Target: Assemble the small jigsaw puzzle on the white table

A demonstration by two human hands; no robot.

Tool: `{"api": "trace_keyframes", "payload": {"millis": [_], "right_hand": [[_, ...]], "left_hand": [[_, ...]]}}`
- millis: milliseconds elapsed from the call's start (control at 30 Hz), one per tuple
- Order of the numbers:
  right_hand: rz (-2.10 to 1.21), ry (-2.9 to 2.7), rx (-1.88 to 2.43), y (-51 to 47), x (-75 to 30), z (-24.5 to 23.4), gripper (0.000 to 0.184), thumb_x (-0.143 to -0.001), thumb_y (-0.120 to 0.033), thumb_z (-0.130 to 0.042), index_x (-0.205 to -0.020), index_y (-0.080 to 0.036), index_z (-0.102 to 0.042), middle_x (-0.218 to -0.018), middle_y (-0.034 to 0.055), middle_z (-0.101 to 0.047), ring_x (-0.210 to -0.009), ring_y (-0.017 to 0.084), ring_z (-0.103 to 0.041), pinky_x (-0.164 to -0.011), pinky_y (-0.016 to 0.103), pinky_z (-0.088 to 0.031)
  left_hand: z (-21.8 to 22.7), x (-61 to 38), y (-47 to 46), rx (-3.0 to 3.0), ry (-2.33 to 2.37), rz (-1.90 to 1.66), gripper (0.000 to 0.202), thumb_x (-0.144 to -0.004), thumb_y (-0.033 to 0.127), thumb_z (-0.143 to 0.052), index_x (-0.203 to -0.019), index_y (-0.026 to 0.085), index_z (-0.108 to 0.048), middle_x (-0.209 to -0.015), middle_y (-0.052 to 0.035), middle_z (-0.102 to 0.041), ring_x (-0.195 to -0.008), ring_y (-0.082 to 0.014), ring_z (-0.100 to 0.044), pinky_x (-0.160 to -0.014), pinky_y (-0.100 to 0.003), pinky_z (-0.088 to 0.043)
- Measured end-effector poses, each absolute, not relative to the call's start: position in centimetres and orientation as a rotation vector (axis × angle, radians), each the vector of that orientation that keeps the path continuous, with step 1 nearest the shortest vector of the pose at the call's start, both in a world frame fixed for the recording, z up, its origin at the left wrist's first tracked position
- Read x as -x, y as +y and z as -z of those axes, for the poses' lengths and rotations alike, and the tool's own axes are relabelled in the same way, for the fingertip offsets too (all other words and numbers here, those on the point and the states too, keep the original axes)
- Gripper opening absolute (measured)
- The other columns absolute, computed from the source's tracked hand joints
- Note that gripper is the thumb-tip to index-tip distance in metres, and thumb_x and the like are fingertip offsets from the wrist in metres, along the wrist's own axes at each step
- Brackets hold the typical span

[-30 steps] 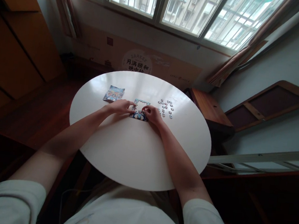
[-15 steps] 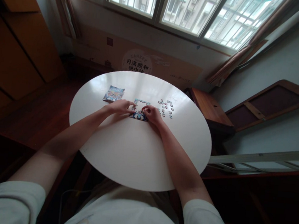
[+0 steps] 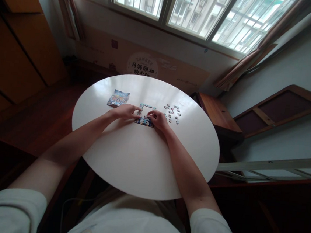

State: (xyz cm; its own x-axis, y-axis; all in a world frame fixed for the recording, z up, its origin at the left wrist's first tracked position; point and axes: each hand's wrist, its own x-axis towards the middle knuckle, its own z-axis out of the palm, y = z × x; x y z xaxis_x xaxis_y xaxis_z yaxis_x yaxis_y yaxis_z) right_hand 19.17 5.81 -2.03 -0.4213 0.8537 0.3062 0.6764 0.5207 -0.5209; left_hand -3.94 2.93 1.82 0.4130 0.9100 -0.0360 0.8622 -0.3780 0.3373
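Note:
A partly joined jigsaw puzzle (image 3: 145, 122) lies on the white oval table (image 3: 140, 159), its frame and lower part put together around a bare middle. My left hand (image 3: 125, 111) rests at its left edge, thumb and fingers apart and touching the border. Over the right side of the puzzle is my right hand (image 3: 157, 119), its fingertips pinched at the inner edge on what looks like a small puzzle piece, mostly hidden by the fingers. Several loose puzzle pieces (image 3: 171, 112) are spread just right of that hand.
A printed picture sheet or packet (image 3: 118, 97) lies on the table, behind my left hand. Beyond the table are a wall under barred windows and a wooden cabinet (image 3: 217, 110) at the right.
Both hands stay almost in the same place at the puzzle. My right fingers have shifted only slightly, and the view has moved a little.

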Motion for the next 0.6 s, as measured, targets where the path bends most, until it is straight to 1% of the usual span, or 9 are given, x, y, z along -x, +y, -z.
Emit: {"api": "trace_keyframes", "payload": {"millis": [200,600], "right_hand": [[-0.429,-2.219,1.238,5.92,-19.15,2.16,0.022,-0.081,-0.02,-0.056,-0.093,-0.02,-0.075,-0.074,0.0004,-0.064,-0.067,0.013,-0.053,-0.068,0.024,-0.04],[-0.427,-2.219,1.227,5.83,-19.16,2.09,0.023,-0.081,-0.018,-0.056,-0.093,-0.019,-0.075,-0.073,0.0002,-0.063,-0.066,0.013,-0.053,-0.069,0.023,-0.04]], "left_hand": [[-1.98,3.85,2.8,-2.377,1.548,-0.217,0.061,-0.087,0.056,-0.055,-0.137,0.02,-0.059,-0.084,-0.0044,-0.073,-0.071,-0.0172,-0.063,-0.061,-0.024,-0.033],[-1.93,3.86,2.83,-2.371,1.555,-0.222,0.061,-0.087,0.055,-0.056,-0.137,0.02,-0.058,-0.083,-0.0041,-0.073,-0.07,-0.0165,-0.062,-0.061,-0.023,-0.033]]}}
